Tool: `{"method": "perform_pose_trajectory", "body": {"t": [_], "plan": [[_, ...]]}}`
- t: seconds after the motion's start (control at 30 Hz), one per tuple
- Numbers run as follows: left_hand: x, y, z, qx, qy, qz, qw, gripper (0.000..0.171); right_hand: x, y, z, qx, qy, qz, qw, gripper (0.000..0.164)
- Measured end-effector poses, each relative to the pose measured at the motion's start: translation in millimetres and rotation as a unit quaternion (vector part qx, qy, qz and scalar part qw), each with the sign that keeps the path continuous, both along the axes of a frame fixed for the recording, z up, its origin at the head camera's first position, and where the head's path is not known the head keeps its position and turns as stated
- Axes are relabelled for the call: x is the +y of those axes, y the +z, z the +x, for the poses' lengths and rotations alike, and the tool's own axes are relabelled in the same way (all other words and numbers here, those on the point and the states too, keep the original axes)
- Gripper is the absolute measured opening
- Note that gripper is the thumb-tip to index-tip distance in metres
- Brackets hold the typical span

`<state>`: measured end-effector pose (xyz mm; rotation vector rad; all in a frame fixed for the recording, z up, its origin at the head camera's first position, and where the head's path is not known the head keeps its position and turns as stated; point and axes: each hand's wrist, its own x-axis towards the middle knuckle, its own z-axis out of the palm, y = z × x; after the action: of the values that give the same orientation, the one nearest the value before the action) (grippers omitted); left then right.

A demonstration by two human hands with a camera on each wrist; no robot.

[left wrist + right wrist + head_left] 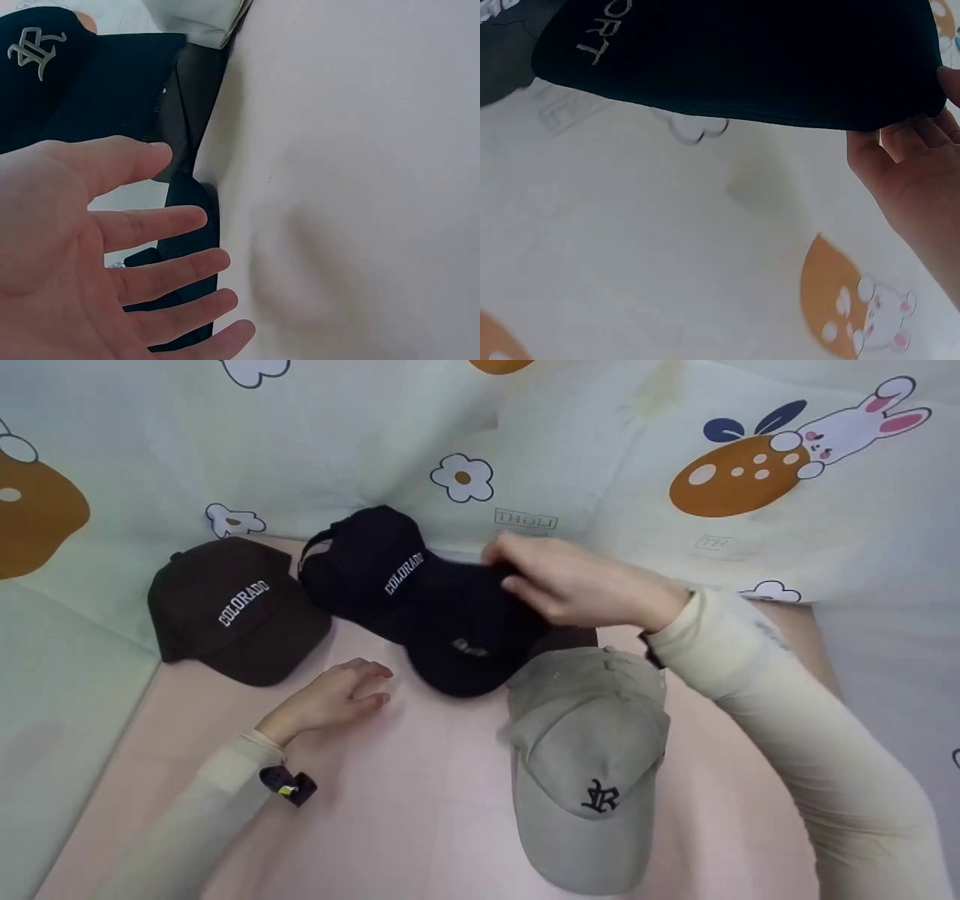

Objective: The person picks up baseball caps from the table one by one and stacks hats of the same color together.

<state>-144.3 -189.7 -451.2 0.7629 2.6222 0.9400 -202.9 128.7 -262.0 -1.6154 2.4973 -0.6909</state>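
Note:
My right hand (577,581) grips the back of a dark navy baseball cap (469,604) between thumb and fingers. In the right wrist view the cap's edge (765,67) is pinched at its right end, and pale stitched letters show on its side. My left hand (75,232) holds nothing; its fingers are spread in the left wrist view. It hovers over the pink surface, left of the held cap and in front of a brown COLORADO cap (225,615). Behind, a black COLORADO cap (375,547) is partly covered by the held cap.
A grey-beige cap (585,720) with a black emblem lies at front right, brim toward me. Part of a dark brown cap (576,637) shows behind it. The pink tabletop (420,810) meets a patterned cloth (360,442) at the back and left.

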Motion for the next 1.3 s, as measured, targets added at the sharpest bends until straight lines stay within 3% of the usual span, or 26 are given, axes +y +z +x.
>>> {"method": "perform_pose_trajectory", "body": {"t": [0.2, 0.37, 0.53, 0.6, 0.9, 1.17, 1.3], "plan": [[-8.5, 5.0, -4.1, 0.028, 0.019, 0.003, 0.9994, 0.027, -24.1, -14.1, 9.5, -0.068, 0.064, -0.004, 0.996, 0.018], [-14.2, 9.1, -10.0, 0.011, 0.045, 0.003, 0.9989, 0.03, -35.0, -28.4, 11.9, -0.165, 0.118, 0.018, 0.979, 0.015], [-13.6, 18.4, -23.6, 0.012, 0.061, 0.0, 0.998, 0.026, -43.5, -45.4, 1.9, -0.271, 0.092, 0.067, 0.956, 0.018], [-11.2, 24.6, -31.1, 0.008, 0.069, -0.003, 0.9976, 0.026, -46.7, -52.4, -4.2, -0.29, 0.072, 0.072, 0.951, 0.02], [-1.9, 48.6, -64.7, 0.017, 0.129, -0.055, 0.99, 0.031, -65.3, -77.1, -11.1, -0.199, 0.017, 0.039, 0.979, 0.022], [2.4, 62.4, -87.9, 0.069, 0.219, -0.045, 0.9723, 0.029, -60.5, -80.4, -8.6, -0.158, -0.021, 0.097, 0.983, 0.043], [-0.5, 64.7, -102.7, 0.09, 0.244, -0.046, 0.9643, 0.036, -42.3, -80.9, -2.7, -0.159, -0.029, 0.087, 0.983, 0.051]]}}
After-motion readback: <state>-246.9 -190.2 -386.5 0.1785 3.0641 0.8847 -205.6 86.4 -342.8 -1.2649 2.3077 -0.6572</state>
